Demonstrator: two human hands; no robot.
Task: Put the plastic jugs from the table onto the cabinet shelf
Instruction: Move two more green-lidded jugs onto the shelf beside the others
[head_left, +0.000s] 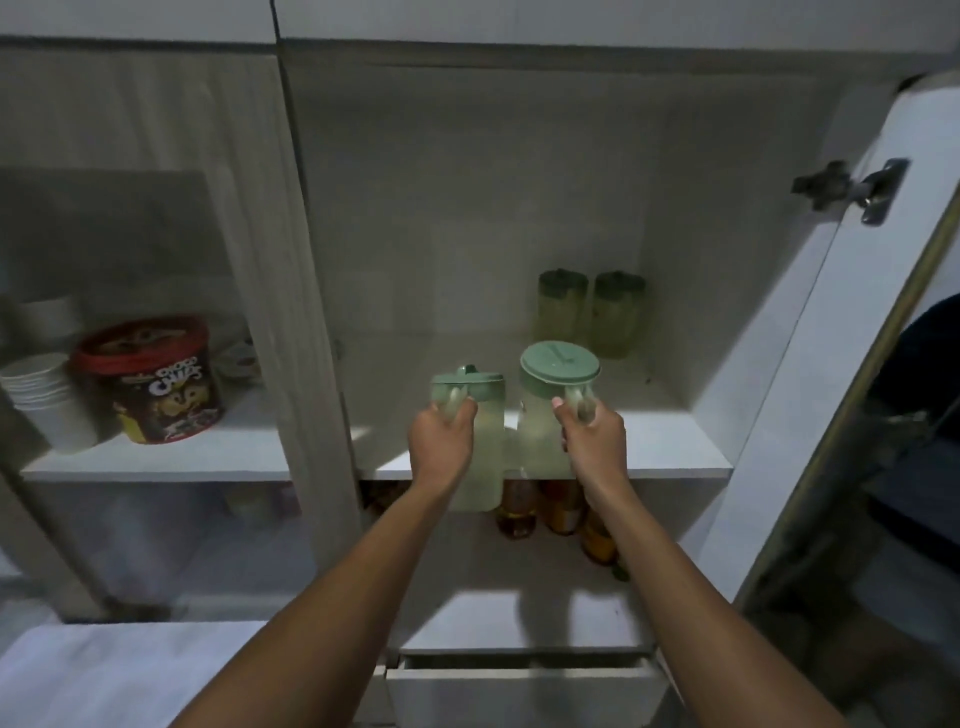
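Now, left jug: translucent plastic with a pale yellow-green tint, squarish body, mint lid with a raised spout tab; held at the front edge of the shelf, its base hanging below the shelf lip.
Right jug: same cloudy plastic, round flat mint lid tipped toward the camera; its base sits on or just above the front of the shelf, cannot tell which.
Left hand: fingers wrapped around the left jug's clear handle, fist closed.
Right hand: gripping the right jug's clear handle, thumb up near the lid.
Back jugs: two tall, slim, greenish pitchers with darker lids, upright side by side near the rear right corner.
Shelf: smooth white laminate, lit at the front, dim behind.
Door: white, swung open at right, metal hinge near its top.
Bottles: amber, glossy, on the level below.
Tub: round cereal container with red lid, in the left compartment.
Cups: stacked white, just left of the tub.
Drawer: white, slightly open at the bottom.
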